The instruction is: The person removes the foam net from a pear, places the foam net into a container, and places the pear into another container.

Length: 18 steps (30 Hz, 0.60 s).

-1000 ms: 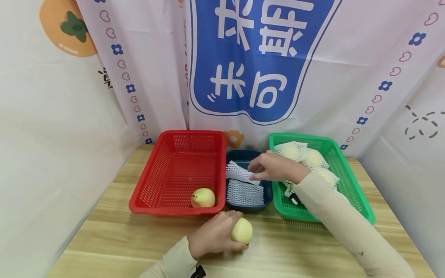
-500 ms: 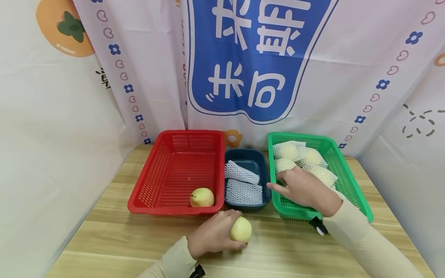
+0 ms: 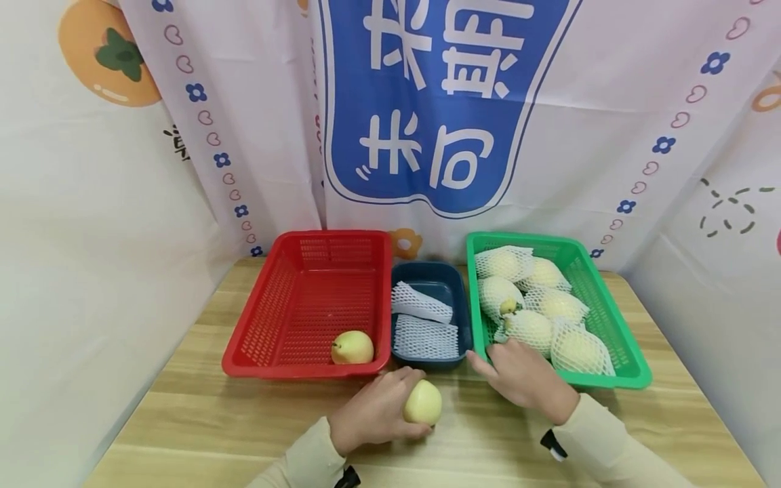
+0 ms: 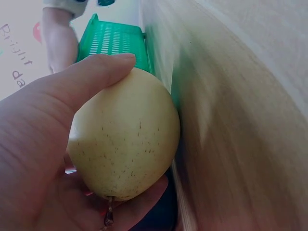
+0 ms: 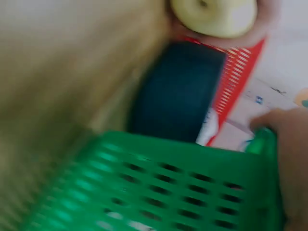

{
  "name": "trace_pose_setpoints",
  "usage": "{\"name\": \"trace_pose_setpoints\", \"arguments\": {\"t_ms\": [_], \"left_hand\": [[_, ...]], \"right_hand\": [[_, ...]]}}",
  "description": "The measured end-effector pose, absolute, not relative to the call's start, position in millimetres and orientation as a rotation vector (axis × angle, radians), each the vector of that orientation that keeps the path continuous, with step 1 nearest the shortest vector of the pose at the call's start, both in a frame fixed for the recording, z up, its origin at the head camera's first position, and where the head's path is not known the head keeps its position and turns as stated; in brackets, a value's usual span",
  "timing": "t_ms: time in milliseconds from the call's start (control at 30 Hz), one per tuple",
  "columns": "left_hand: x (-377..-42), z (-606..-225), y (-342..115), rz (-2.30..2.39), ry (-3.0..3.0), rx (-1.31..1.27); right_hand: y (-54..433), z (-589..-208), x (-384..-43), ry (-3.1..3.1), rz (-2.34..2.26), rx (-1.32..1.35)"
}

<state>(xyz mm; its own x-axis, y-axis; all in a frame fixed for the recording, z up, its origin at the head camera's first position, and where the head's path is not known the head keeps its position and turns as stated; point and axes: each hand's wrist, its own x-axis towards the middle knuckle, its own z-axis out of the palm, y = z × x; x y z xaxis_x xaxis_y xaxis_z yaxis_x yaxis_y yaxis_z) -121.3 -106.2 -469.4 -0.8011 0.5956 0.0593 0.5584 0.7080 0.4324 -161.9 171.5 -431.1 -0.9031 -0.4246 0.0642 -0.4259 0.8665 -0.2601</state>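
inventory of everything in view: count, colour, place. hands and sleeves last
Red basket: 1, red, left on table
Loose pear: 1, yellow-green, red basket's near right corner
Tray: 1, dark blue, between baskets
Foam nets: 2 visible, white, in tray
Green basket: 1, green, right on table
Netted pears: 6 visible, pale yellow under white nets, in green basket
Held pear: 1, pale yellow, in left hand
Table: 1, wood-toned, underneath
Printed backdrop: white with blue panel, behind
Hands: 2, bare; left grips pear, right hand at green basket's near rim
Sleeves: 2, cream, foreground
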Motion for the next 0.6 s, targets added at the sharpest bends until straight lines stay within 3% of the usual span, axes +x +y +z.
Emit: {"name": "trace_pose_setpoints", "arguments": {"t_ms": [333, 600], "left_hand": [[-118.9, -453.5, -104.9, 0.459, 2.846, 0.979], [-105.8, -385.8, -121.5, 0.242, 2.891, 1.105]], "right_hand": [[168.2, -445.8, -159.8, -2.735, 0.201, 0.709], [169.2, -447.9, -158.1, -2.707, 0.172, 0.701]]}}
